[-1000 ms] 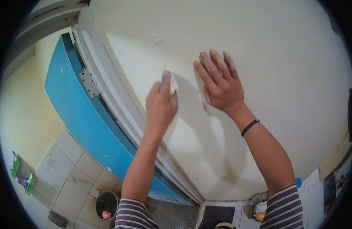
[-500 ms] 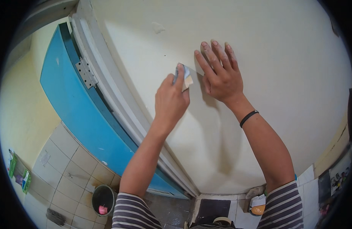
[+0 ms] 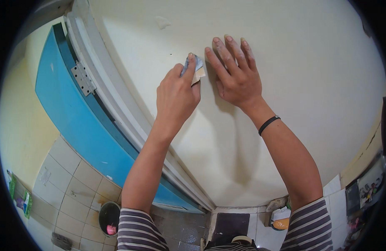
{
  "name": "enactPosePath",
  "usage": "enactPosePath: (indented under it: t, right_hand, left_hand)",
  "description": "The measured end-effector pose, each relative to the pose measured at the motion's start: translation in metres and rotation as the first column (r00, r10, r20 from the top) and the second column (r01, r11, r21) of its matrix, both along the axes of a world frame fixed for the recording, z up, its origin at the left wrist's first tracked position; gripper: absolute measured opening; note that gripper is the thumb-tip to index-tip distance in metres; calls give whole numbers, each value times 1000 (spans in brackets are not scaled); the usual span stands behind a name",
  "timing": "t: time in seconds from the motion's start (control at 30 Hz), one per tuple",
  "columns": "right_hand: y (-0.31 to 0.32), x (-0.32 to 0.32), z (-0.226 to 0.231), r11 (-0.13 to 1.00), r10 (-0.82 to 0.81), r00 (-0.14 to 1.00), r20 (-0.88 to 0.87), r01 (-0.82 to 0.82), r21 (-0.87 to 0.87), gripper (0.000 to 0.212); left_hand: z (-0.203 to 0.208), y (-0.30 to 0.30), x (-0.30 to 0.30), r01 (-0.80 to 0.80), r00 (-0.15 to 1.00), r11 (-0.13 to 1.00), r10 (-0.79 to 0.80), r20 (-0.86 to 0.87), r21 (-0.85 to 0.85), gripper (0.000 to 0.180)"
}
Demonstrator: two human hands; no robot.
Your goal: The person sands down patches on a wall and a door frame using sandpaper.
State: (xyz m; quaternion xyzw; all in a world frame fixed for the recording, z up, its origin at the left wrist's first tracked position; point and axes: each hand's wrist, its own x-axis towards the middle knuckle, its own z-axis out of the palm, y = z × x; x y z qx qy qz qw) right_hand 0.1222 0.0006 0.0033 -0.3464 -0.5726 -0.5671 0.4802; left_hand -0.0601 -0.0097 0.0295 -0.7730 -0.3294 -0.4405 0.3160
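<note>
My left hand [image 3: 178, 94] is closed round a sanding block [image 3: 198, 75], a small tan piece with a grey-blue sheet about it. The index finger lies stretched along its top, and the block is against the pale cream wall [image 3: 293, 79]. To its right my right hand [image 3: 239, 77] rests on the wall, fingers spread and holding nothing. Whitish dust marks its fingers, and a black band [image 3: 268, 124] circles the wrist. Up and left of the block are a small dark hole [image 3: 171, 54] and a rough patch [image 3: 162, 22] in the wall surface.
At left stands a blue door [image 3: 80, 121] on a metal hinge [image 3: 83, 78], beside a white frame [image 3: 117, 125]. Below are a dark bucket [image 3: 101, 219] with a pink thing inside, a dark mat [image 3: 231, 226], and a container [image 3: 280, 219] with orange and white contents.
The view has shifted slightly, so the wall and door sit further left. My left hand has slid the sanding block a little upward along the wall. My right hand stays nearly in place.
</note>
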Motion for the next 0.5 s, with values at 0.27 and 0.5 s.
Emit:
enactPosePath:
  t: [0.27, 0.5]
  right_hand:
    - [-1, 3, 2, 1000, 28, 1000, 5, -28, -9, 42]
    - [1, -2, 0, 1000, 8, 1000, 6, -8, -17, 43]
  left_hand:
    - [25, 1, 11, -2, 996, 1000, 0, 84, 14, 59]
    - [34, 3, 10, -10, 998, 1000, 9, 60, 22, 55]
